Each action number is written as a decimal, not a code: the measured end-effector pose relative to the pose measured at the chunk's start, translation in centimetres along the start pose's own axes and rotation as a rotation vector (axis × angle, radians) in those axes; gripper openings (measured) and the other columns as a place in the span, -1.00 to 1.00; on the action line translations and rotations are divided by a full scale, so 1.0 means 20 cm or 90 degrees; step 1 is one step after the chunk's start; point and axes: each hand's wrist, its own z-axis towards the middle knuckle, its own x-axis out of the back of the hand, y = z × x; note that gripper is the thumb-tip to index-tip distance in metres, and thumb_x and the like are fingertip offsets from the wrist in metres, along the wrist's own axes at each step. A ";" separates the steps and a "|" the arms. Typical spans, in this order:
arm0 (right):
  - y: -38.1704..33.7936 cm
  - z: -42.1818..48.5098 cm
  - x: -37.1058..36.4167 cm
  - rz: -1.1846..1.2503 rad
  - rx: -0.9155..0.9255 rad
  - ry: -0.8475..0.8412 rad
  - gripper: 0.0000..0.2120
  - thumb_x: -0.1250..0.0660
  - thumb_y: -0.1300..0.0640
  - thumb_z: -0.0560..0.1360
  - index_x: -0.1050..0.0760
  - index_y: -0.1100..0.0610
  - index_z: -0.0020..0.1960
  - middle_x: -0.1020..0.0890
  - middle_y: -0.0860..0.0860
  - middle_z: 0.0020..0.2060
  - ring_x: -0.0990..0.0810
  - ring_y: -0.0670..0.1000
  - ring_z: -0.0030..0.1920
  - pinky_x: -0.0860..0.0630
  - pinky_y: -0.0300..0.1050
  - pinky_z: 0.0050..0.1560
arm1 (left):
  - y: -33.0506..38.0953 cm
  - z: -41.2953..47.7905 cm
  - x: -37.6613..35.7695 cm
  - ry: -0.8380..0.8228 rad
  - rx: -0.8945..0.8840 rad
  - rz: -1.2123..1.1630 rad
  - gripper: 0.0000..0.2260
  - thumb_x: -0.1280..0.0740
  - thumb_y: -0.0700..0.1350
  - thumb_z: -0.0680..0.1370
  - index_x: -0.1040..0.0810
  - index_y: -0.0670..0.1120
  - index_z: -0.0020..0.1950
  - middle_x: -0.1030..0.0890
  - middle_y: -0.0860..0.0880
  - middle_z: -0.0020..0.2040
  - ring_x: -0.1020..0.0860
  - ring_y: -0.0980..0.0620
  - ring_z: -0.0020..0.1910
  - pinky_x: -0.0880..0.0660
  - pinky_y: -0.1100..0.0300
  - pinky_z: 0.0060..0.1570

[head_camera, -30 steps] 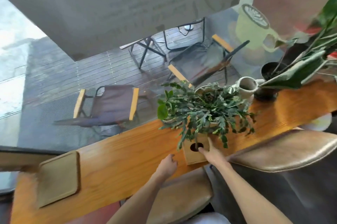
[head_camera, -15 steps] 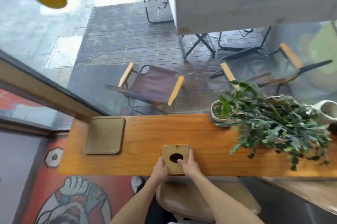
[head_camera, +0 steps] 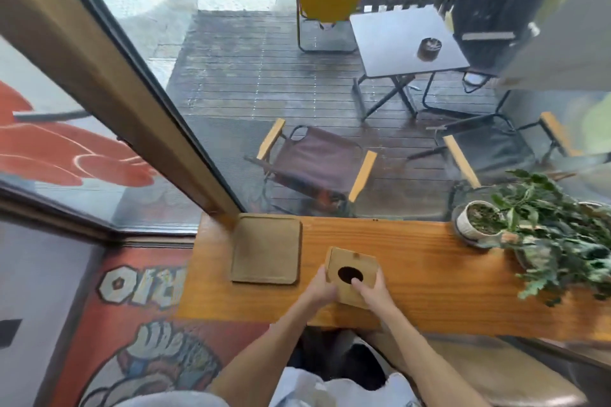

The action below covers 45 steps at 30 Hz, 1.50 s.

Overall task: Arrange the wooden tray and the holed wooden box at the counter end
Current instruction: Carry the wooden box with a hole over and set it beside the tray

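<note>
The holed wooden box [head_camera: 355,262] is square with a dark oval hole in its top. It sits slightly turned on the wooden counter [head_camera: 420,271], near the front edge. My left hand [head_camera: 320,287] grips its left side. My right hand [head_camera: 373,290] grips its right front, with a finger at the hole's rim. The flat wooden tray [head_camera: 266,249] with rounded corners lies on the counter just left of the box, close to the counter's left end, a small gap apart.
Potted plants [head_camera: 542,231] with trailing green leaves stand at the counter's right. A window frame post [head_camera: 142,115] meets the counter's back left corner. Glass runs along the back edge. A brown stool [head_camera: 502,373] stands below at right.
Both hands have moved the box leftward along the counter, away from the plants, until it sits close beside the tray. My left hand now grips the box.
</note>
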 end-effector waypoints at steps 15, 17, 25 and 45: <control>-0.71 -0.17 -1.05 -0.107 0.119 -0.210 -0.24 -0.33 0.25 0.50 0.02 0.10 0.56 -0.38 0.01 0.36 -0.37 -0.04 0.28 -0.31 -0.10 0.34 | -0.52 -0.09 1.19 0.237 0.004 -0.120 -0.47 -0.28 -0.19 0.40 -0.39 -0.02 0.39 -0.60 -0.06 0.18 -0.57 -0.06 0.13 -0.57 -0.12 0.18; -0.77 -0.12 -1.22 -0.110 0.141 -0.195 -0.26 -0.32 0.30 0.50 -0.02 0.03 0.54 -0.40 -0.08 0.30 -0.39 -0.07 0.25 -0.32 -0.13 0.33 | -0.54 -0.08 1.36 0.231 0.008 -0.110 -0.45 -0.27 -0.21 0.41 -0.37 0.05 0.40 -0.60 -0.01 0.17 -0.58 -0.02 0.12 -0.60 -0.09 0.14; -0.92 0.20 -1.77 -0.126 0.074 -0.150 -0.14 -0.28 0.16 0.39 0.07 -0.13 0.57 -0.56 0.06 0.28 -0.57 0.14 0.21 -0.48 -0.05 0.22 | -0.54 0.03 1.86 0.241 0.010 -0.114 -0.68 -0.24 -0.42 0.51 -0.43 -0.12 0.20 -0.61 -0.09 -0.05 -0.57 0.01 -0.13 -0.54 0.26 -0.30; -0.71 0.39 -1.53 -0.111 0.032 0.219 -0.62 -0.21 0.15 0.60 -0.40 0.12 0.41 -0.52 0.12 0.33 -0.45 0.12 0.34 -0.43 0.09 0.35 | -0.58 0.30 1.99 0.138 -0.003 -0.118 -0.46 -0.32 0.01 0.61 -0.21 -0.07 0.53 -0.45 -0.13 0.44 -0.47 -0.11 0.35 -0.45 -0.11 0.34</control>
